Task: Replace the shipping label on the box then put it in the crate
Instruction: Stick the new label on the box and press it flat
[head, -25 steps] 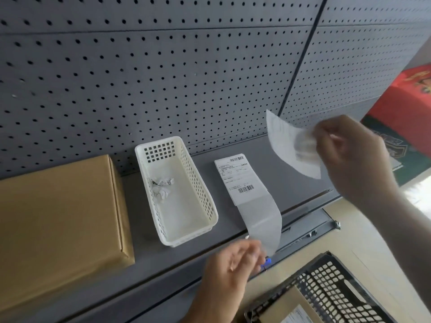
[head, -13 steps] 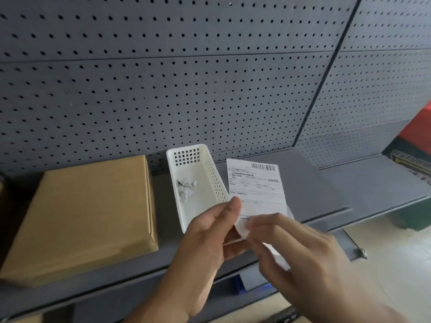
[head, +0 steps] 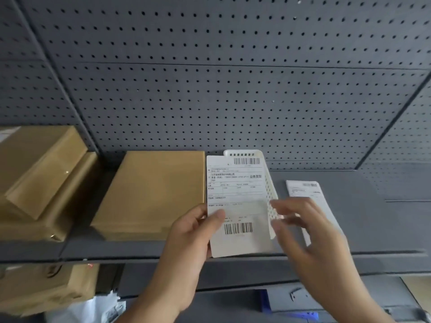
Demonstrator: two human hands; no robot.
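My left hand (head: 193, 238) pinches the left edge of a white shipping label (head: 238, 203) with two barcodes, holding it upright in front of the shelf. My right hand (head: 303, 231) hovers just right of the label with fingers spread and blurred, holding nothing. A flat brown cardboard box (head: 151, 192) lies on the grey shelf directly left of the label. The label hides most of a white perforated basket (head: 268, 183). The crate is out of view.
A second label sheet (head: 310, 197) lies on the shelf (head: 373, 220) behind my right hand. More brown boxes (head: 39, 173) are stacked at the far left, and another sits on the lower shelf (head: 46, 290). Grey pegboard forms the back wall.
The view has swung left, so the crate has dropped out of view. My left hand has lifted the label up in front of the basket. My right hand has come off the label.
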